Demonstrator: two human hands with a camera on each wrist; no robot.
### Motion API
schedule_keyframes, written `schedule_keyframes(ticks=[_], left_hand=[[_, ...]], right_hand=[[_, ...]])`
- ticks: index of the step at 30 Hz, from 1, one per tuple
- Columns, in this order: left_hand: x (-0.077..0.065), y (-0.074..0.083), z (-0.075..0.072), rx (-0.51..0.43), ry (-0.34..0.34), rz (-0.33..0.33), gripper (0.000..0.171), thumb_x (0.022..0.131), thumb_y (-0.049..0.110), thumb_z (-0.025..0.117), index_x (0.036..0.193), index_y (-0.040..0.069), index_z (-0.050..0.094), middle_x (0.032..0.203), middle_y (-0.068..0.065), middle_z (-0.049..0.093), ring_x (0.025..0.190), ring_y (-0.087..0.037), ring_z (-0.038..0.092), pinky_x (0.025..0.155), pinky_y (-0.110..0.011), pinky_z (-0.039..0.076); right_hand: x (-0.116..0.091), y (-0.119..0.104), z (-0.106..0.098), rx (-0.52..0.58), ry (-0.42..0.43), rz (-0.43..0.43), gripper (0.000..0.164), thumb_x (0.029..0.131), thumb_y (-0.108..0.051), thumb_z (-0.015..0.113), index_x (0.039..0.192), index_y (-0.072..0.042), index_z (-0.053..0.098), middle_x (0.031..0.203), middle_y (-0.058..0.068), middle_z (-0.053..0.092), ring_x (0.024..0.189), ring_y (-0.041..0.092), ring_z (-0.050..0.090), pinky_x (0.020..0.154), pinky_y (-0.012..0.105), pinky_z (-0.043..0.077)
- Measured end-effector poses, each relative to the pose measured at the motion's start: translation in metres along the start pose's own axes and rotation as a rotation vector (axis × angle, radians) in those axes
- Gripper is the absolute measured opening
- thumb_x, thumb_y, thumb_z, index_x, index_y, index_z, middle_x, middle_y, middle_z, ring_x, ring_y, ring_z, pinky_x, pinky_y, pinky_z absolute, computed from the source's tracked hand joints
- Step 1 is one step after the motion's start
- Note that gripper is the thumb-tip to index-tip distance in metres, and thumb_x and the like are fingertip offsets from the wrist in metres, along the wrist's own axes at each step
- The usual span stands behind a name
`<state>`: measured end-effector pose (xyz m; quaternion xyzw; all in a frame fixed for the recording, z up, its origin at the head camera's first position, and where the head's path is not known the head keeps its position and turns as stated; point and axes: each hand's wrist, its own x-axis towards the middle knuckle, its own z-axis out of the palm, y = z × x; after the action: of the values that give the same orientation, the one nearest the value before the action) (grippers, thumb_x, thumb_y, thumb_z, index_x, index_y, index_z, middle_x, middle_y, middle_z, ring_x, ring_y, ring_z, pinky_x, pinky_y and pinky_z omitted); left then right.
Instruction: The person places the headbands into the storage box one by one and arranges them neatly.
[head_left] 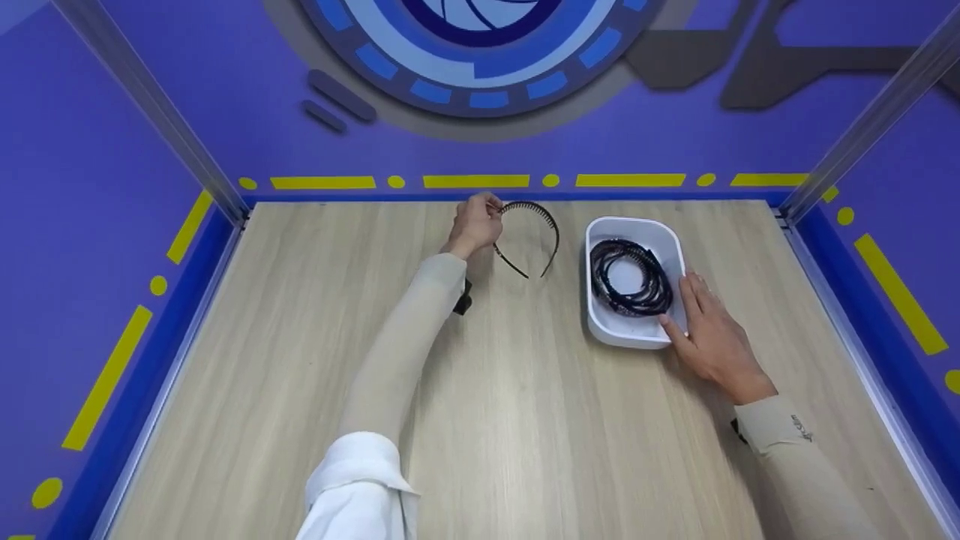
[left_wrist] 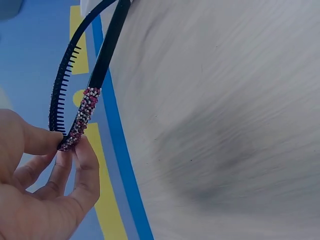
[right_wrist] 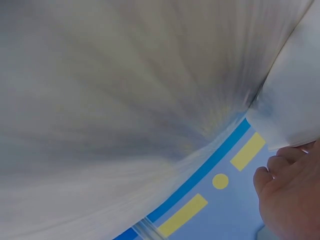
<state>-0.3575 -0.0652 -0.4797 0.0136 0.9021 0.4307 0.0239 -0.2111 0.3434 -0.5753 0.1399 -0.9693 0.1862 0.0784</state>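
Observation:
My left hand (head_left: pixel 478 223) pinches a black toothed headband (head_left: pixel 556 234) near the back of the table. In the left wrist view, thumb and fingers hold its bead-covered part (left_wrist: pixel 88 107), set with pink and white beads; comb teeth line the inner side. To the right stands a white plastic container (head_left: pixel 634 334), in which several dark headbands (head_left: pixel 651 289) lie nested in a ring. My right hand (head_left: pixel 712 341) grips the container's right wall by the near corner, thumb over the rim and fingers along the outside. The right wrist view shows the curled fingers against the white wall.
Under everything is a light wood-grain table (head_left: pixel 495 420). Blue panels (head_left: pixel 247 142) with yellow marks close it in at the back and both sides, with metal posts (head_left: pixel 862 124) at the rear corners.

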Motion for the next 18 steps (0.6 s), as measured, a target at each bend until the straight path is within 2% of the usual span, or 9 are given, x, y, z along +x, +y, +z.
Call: schedule_keyframes(ticks=[11,18], left_hand=[[-0.01,0.011,-0.001,0.024,0.003,0.085,0.025,0.109,0.012,0.052,0.129,0.011,0.066,0.123,-0.007,0.068,0.111,-0.022,0.065,0.095,-0.038,0.055],[-0.012,0.017,-0.001,-0.017,0.003,0.158,0.022,0.107,0.013,0.057,0.126,0.01,0.067,0.118,-0.006,0.069,0.109,-0.021,0.065,0.094,-0.036,0.054]], right_hand=[[-0.001,0.002,0.0,0.001,-0.008,-0.019,0.085,0.11,-0.05,0.05,0.169,0.003,0.016,0.174,0.03,0.019,0.162,0.049,0.019,0.131,0.06,0.021],[0.0,0.001,0.0,0.001,-0.004,-0.016,0.085,0.11,-0.05,0.05,0.169,0.002,0.018,0.174,0.029,0.02,0.162,0.049,0.02,0.129,0.064,0.024]])
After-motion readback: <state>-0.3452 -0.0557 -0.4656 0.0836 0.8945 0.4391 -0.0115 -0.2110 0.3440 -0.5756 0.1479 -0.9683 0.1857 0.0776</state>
